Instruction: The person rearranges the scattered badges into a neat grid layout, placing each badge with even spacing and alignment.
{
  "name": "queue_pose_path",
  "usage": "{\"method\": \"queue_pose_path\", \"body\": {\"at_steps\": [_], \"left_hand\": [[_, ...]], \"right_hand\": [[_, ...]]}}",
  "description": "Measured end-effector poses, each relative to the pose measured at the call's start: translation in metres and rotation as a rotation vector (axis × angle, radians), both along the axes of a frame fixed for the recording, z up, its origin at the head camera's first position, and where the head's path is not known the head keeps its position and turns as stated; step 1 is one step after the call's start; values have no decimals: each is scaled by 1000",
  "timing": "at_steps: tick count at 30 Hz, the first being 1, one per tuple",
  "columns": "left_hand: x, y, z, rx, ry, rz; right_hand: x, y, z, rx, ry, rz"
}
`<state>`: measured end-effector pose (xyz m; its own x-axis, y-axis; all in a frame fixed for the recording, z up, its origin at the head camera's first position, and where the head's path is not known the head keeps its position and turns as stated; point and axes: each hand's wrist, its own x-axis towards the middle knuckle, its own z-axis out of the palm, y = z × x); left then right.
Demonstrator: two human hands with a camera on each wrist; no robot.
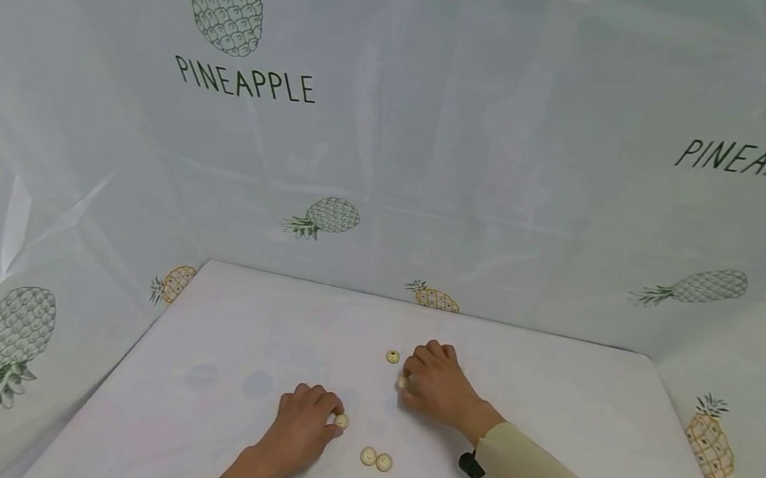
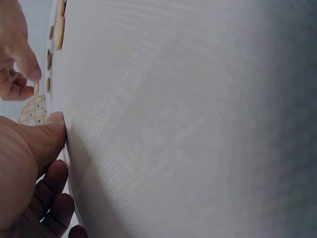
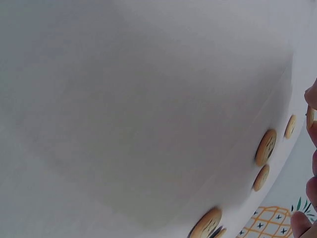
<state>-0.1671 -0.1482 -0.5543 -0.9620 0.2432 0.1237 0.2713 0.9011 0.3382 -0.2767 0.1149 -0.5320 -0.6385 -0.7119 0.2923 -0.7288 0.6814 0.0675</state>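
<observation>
Between the thumb and index finger of my left hand [image 1: 302, 427] sits a small round wooden disc [image 1: 342, 420], low at the table; the left wrist view hides it behind the thumb [image 2: 49, 136]. My right hand [image 1: 441, 384], farther forward, pinches another wooden disc [image 1: 402, 381]; the left wrist view shows this disc [image 2: 36, 88] raised and tilted on edge. Just beyond the right fingers lies a third disc [image 1: 393, 357]. Two more, a left one [image 1: 368, 456] and a right one [image 1: 384, 463], lie side by side nearer me. Their faces carry a ring and dark marks.
A white cloth covers the table [image 1: 248, 318]. Behind it rises a pale curtain [image 1: 442, 156] printed with pineapples, which also runs down both sides. In the right wrist view, several discs, including a larger-looking one [image 3: 266, 147], lie flat on the cloth.
</observation>
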Motion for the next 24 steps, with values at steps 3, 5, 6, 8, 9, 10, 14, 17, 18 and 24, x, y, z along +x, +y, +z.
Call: {"method": "queue_pose_path", "body": {"at_steps": [3,5,6,8,9,10,14,17,18,24], "left_hand": [[0,0,0,-8,2,-1],[0,0,0,-11,5,-2],[0,0,0,-12,5,-1],[0,0,-1,-9,4,0],[0,-1,-1,-8,3,1],[0,-1,-1,-8,3,1],[0,0,-1,-5,0,5],[-1,-1,-1,-5,-5,0],[-1,-1,-2,-4,-6,-3],[-1,-2,-3,5,-4,-9]], "right_hand": [[-1,-7,-1,-1,-20,-10],[-1,-10,-2,0,-33,-16],[-1,-12,-2,1,-37,-17],[-2,-15,-2,3,-45,-21],[-2,-17,-2,2,-52,-24],[-2,-18,-2,2,-60,-27],[-3,-22,-2,-5,-88,-40],[-4,-25,-5,-6,-112,-52],[-4,-25,-6,-5,-120,-57],[-5,-27,-10,-1,-146,-72]]}}
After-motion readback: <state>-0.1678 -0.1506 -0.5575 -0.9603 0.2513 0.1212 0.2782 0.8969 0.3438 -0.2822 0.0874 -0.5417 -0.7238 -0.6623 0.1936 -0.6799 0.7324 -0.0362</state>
